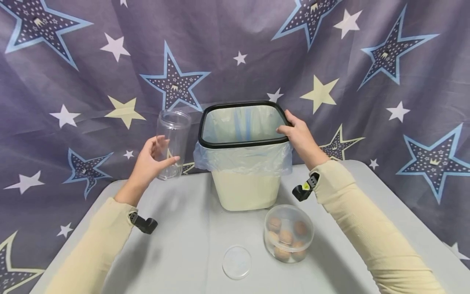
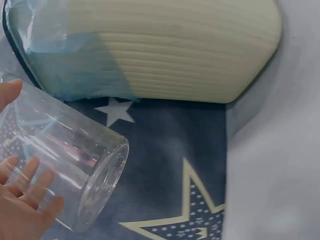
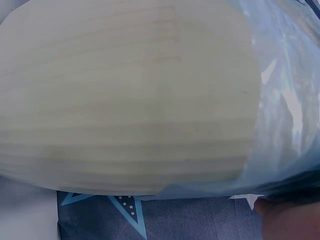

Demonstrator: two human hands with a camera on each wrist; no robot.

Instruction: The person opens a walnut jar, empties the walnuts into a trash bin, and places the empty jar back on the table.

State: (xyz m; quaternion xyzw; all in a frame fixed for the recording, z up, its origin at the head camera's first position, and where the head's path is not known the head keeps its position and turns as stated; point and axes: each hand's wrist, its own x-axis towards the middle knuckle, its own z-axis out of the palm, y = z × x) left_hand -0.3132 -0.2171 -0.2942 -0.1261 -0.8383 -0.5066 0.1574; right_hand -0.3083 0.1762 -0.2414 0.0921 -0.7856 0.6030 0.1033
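Two hands show on my screen. The left hand (image 1: 152, 157) has a clear jar (image 1: 180, 136). It looks light and fairly stiff, and I think its smooth wall could slip. I would hold it round the middle with a soft squeeze, since it might crack. The jar sits between the thumb on one side and the bent fingers on the other, spread about as wide as the jar. It is nearly upright, up off the table (image 1: 183, 253), just beside the bin (image 1: 246, 190).

The bin stands on the table. I guess it is light and stiff, but the thin bag (image 1: 249, 161) folded over it looks soft and slippery. The black rim (image 1: 238, 145) seems the best place to grab.

In front of the bin lies a flat disc (image 1: 236, 262), then a tub (image 1: 288, 210) with brown balls (image 1: 282, 255) inside.

Last is the right hand (image 1: 302, 139). It grips the rim's right side, thumb over the top and one finger along the outside. I cannot tell how the other fingers lie.
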